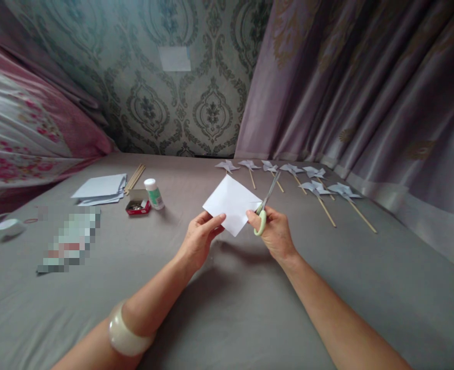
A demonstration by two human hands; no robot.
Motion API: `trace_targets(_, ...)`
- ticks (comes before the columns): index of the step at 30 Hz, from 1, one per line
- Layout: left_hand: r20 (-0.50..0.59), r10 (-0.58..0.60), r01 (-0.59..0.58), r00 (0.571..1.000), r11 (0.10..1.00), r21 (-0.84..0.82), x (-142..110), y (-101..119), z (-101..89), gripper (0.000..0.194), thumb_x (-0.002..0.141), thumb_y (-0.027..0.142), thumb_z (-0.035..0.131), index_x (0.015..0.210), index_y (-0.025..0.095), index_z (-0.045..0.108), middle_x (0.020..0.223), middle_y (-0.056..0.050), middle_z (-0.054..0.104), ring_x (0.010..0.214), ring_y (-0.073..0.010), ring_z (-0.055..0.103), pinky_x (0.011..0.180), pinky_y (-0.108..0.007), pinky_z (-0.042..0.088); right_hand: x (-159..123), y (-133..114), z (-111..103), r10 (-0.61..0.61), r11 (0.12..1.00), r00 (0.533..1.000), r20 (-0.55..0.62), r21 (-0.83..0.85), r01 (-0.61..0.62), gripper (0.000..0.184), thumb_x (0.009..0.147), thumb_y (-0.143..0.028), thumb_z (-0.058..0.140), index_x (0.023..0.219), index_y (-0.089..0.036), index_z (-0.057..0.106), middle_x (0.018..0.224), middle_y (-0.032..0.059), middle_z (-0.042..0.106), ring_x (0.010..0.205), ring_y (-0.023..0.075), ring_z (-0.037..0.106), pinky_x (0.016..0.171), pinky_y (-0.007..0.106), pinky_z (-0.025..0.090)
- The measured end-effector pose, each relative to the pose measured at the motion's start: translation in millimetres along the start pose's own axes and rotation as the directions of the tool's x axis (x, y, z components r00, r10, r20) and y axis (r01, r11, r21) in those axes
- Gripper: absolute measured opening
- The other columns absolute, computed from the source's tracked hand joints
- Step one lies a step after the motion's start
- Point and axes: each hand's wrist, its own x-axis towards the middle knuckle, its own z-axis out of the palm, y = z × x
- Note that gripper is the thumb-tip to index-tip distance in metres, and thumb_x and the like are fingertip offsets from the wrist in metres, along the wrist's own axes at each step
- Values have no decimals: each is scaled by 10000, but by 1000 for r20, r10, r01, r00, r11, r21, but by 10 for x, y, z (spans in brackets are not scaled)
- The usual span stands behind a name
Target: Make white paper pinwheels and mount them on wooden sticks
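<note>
Your left fingers (218, 220) pinch the paper (232, 203); your right fingers (253, 220) close on scissors (264, 210) and its edge. A loose pinch could skew a cut.

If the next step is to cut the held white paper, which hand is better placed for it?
Probably right: the right hand holds the scissors beside the white paper, while the left hand pinches its lower-left edge.

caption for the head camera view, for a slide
Left hand and right hand hold white paper, scissors also in the right, with paper pinwheels lying beyond.
</note>
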Motion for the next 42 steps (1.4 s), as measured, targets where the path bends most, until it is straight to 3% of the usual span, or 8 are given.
trace_targets(5, 9, -31, 31, 999, 999, 8, -54, -75, 50, 310, 614, 285, 798, 884, 152, 722, 936, -75, 716, 766, -140, 622, 753, -264, 455, -11, 26, 10, -7, 1000, 998, -62, -1, 7, 321, 669, -469, 663, 614, -176, 543, 550, -46, 436, 524, 91, 362, 483, 227, 309)
trace_targets(9, -60, 4, -3, 998, 1000, 16, -41, -57, 51, 280, 577, 263, 809, 816, 149, 719, 843, -48, 707, 711, -119, 596, 702, -240, 444, -15, 23, 17, -4, 1000, 999, -53, -20, 3, 372, 685, -534, 652, 644, -176, 559, 555, -42, 439, 526, 96, 364, 483, 232, 310)
trace_targets(12, -129, 62, -60, 990, 998, 16, -3, 7, 22, 238, 564, 265, 808, 749, 155, 705, 775, -24, 688, 684, -107, 579, 684, -229, 432, -19, 0, 8, 15, 997, 1000, 6, -70, -15, 460, 685, -633, 617, 638, -180, 551, 555, -34, 446, 532, 103, 375, 492, 237, 322)
trace_targets(14, -175, 100, -100, 980, 995, 5, 26, 64, -7, 216, 551, 263, 811, 688, 158, 682, 729, -8, 670, 665, -98, 568, 669, -220, 424, -31, -17, 1, 55, 990, 992, 114, -133, -40, 526, 692, -698, 568, 643, -175, 552, 589, -12, 484, 567, 115, 411, 513, 240, 340)
trace_targets(17, -216, 136, -145, 967, 989, -24, 59, 144, -50, 221, 534, 260, 819, 625, 160, 643, 690, 13, 649, 652, -86, 560, 659, -207, 417, -78, -34, 13, 139, 968, 937, 320, -242, -61, 611, 728, -758, 464, 691, -158, 572, 655, 20, 529, 616, 131, 445, 532, 245, 346)
trace_targets(20, -232, 160, -173, 960, 984, -36, 74, 193, -79, 230, 542, 260, 815, 598, 161, 616, 668, 26, 637, 644, -79, 558, 653, -199, 412, -154, -42, 57, 186, 955, 844, 503, -295, -35, 627, 742, -766, 438, 700, -154, 568, 628, -5, 487, 586, 114, 400, 521, 239, 321)
trace_targets(23, -243, 168, -180, 955, 983, -26, 73, 205, -93, 228, 559, 260, 806, 594, 159, 604, 641, 31, 626, 624, -74, 554, 616, -189, 392, -227, -52, 106, 207, 950, 783, 587, -311, -19, 623, 748, -764, 436, 676, -156, 550, 580, -33, 417, 555, 98, 348, 505, 233, 291)
trace_targets(42, -221, 141, -155, 965, 987, -47, 32, 155, -23, 225, 551, 241, 805, 664, 129, 646, 632, 1, 650, 591, -85, 577, 592, -201, 412, -296, -72, 182, 318, 937, 779, 540, -306, -171, 594, 635, -742, 585, 557, -156, 531, 527, -2, 520, 467, 80, 385, 458, 230, 303)
